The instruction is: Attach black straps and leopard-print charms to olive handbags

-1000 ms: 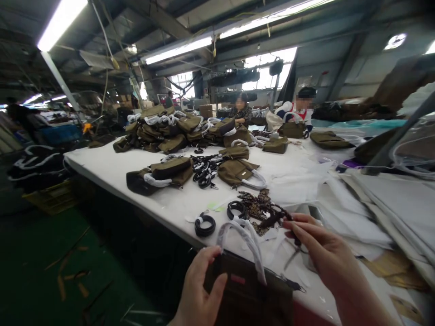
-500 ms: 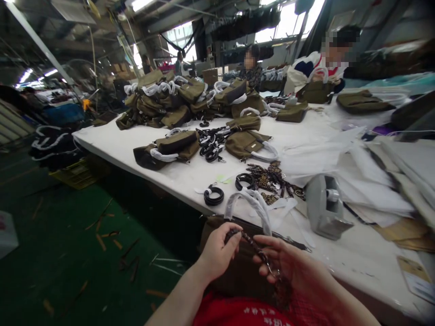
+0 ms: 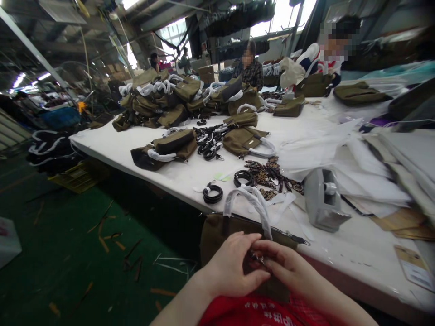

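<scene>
An olive-brown handbag with white-wrapped handles rests against the near edge of the white table, right in front of me. My left hand and my right hand meet over the bag's front, fingers pinched together on a small metal clasp of a dark strap. Most of that strap is hidden under my fingers.
Coiled black straps, leopard-print straps and a grey tape dispenser lie just beyond the bag. Piles of olive bags cover the far table, where two people sit working. White sheets are stacked at right; green floor lies left.
My hands came down from the table to the bag's front and closed together on the strap clasp. The camera view dropped and moved nearer to the table.
</scene>
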A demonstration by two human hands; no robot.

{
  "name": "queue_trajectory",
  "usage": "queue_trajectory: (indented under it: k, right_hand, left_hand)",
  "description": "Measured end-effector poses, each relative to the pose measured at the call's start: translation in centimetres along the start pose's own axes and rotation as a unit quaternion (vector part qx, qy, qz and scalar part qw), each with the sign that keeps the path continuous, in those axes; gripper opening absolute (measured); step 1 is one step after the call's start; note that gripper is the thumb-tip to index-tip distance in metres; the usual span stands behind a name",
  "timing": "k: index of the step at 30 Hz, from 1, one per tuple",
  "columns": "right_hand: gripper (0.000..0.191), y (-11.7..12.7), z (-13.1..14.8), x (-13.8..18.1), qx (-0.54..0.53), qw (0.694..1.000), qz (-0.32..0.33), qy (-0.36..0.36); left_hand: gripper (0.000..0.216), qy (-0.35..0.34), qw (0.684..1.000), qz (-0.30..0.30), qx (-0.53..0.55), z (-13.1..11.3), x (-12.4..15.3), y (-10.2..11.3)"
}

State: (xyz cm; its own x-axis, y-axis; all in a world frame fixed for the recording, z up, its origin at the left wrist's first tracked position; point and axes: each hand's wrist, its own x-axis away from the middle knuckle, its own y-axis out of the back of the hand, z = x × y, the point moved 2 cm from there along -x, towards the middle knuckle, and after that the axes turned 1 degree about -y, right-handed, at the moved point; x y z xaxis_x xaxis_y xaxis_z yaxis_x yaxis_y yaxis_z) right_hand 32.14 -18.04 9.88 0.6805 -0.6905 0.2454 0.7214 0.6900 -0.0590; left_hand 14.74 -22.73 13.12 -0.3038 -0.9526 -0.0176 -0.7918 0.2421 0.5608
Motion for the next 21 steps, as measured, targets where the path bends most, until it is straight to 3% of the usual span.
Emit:
queue_trajectory:
  k: [4, 8, 16, 21]
  right_hand:
    - [0.033, 0.4, -0.6, 0.2, 0.028, 0.999, -0.043, 0.000]
    - [0.033, 1.0, -1.0, 0.4, 0.029, 0.998, -0.061, -0.016]
    - [0.045, 0.8, -0.9, -0.2, -0.029, 0.997, -0.025, -0.072]
    - [0.048, 0.5, -1.1, -0.3, -0.095, 0.993, -0.022, -0.066]
  left_hand:
    - [0.037, 0.057, 0.998, -0.009, -0.021, 0.4, -0.8, -1.1]
    - [0.017, 0.064, 0.998, -0.030, -0.006, 0.8, -0.9, -0.6]
    - [0.016, 0.062, 0.994, -0.088, 0.031, 0.9, -0.5, 0.4]
    - [0.019, 0.060, 0.992, -0.093, 0.063, 1.1, -0.5, 0.2]
